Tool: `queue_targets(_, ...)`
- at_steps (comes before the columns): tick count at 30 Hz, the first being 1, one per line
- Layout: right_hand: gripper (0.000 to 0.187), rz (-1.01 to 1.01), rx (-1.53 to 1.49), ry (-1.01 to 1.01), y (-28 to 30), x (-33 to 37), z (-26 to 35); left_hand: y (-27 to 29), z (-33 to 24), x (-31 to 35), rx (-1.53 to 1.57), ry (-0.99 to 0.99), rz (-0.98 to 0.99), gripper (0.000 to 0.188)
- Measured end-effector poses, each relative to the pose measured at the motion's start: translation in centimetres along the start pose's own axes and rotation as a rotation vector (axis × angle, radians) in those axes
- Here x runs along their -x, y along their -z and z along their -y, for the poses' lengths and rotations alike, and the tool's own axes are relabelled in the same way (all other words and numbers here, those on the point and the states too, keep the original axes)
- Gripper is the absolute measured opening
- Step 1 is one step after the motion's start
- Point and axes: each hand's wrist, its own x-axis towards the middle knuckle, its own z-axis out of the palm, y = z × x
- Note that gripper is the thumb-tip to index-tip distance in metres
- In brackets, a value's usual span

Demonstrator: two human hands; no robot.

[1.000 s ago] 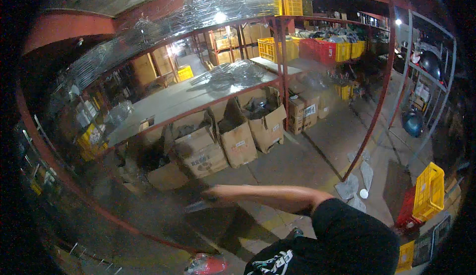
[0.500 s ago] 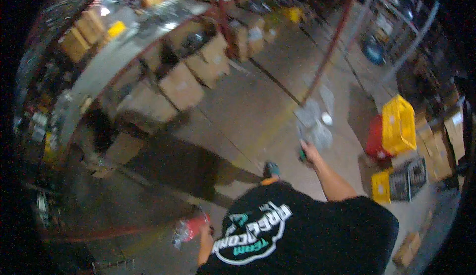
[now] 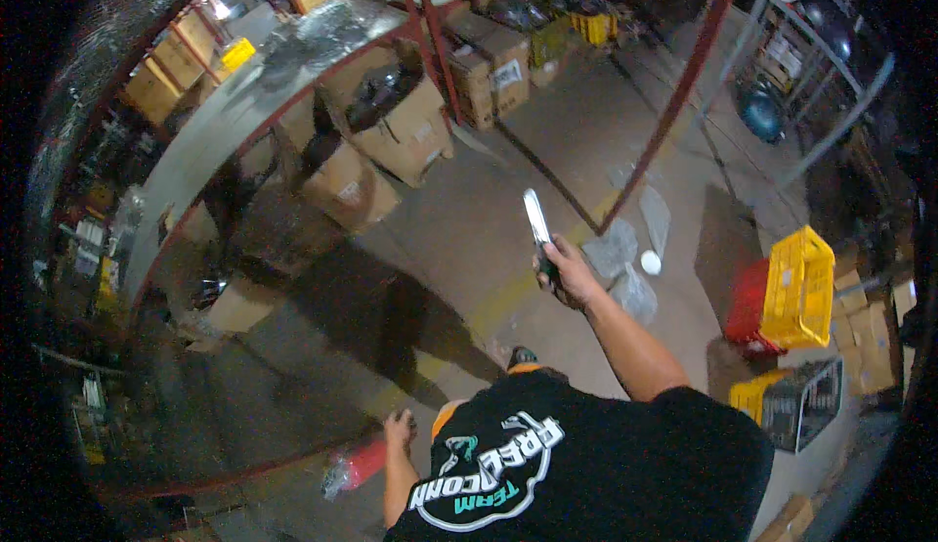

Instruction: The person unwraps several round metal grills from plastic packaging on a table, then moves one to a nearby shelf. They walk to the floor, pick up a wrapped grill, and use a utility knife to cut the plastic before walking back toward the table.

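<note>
My right hand (image 3: 567, 273) is stretched forward, its fingers wrapped round the dark handle of a knife (image 3: 533, 214). The bright silver blade points up and away over the floor. Low on the left, my left hand (image 3: 399, 431) shows its fingers apart and slightly bent. Beside its wrist is a red item in clear plastic wrapping (image 3: 358, 465), which the fingers do not appear to grip. Whether that item rests on the floor or on something else, I cannot tell.
Left: a long shelf (image 3: 230, 97) above open cartons (image 3: 401, 136). A slanting red post (image 3: 674, 102) meets the floor ahead, near crumpled clear plastic (image 3: 635, 293) and a white round piece (image 3: 651, 262). Right: yellow crate (image 3: 799, 288), red crate (image 3: 750, 312), grey crate (image 3: 811, 405) and metal rack (image 3: 831, 131).
My right hand has risen and moved left, bringing the knife blade into clear sight. My left hand has come away from the red wrapped item, which now sits by my wrist.
</note>
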Motion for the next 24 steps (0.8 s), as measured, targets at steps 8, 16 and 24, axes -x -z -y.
queue_targets(8,0.025,-0.152,0.093,-0.220,5.0,-4.2,-4.2,2.5,9.0,1.2,-0.880,-0.164,0.226,0.036)
queue_targets(16,0.016,-0.177,0.056,-0.219,4.2,-8.2,-5.5,-0.8,6.3,-6.1,0.030,0.340,-0.041,0.032)
queue_targets(24,0.026,-0.316,0.202,-0.041,0.1,-16.6,-4.4,0.8,-8.3,-18.2,-0.053,0.191,-0.058,0.032)
